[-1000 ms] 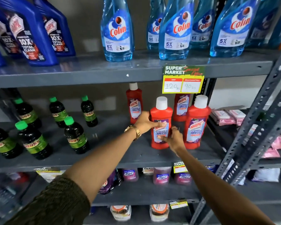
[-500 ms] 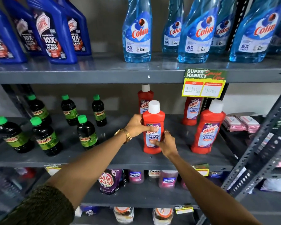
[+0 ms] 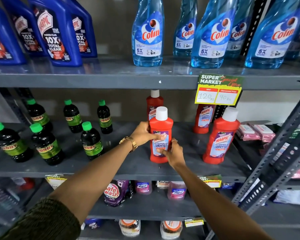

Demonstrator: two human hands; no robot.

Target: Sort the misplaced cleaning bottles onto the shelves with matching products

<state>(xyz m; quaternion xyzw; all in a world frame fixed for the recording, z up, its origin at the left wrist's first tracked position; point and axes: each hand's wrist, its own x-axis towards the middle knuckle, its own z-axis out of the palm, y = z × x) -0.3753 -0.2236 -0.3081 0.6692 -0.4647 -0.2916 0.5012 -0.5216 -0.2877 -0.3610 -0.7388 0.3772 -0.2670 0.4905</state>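
left hand [image 3: 143, 133], right hand [image 3: 174, 154] | grip glossy red plastic bottle [image 3: 160, 134] | upright

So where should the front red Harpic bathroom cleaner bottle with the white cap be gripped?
Grip the upright red plastic Harpic bottle around its flat labelled body, below the narrow white screw cap, coming from the open shelf front; the left hand and right hand flank it so.

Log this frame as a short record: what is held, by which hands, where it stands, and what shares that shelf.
held item: red bathroom cleaner bottle, upright, white cap
left hand: grips the bottle's left side
right hand: grips its lower right side
location: middle shelf, bottle base on or just above it
same shelf, right: red bottle
same shelf, left: dark green-capped bottles
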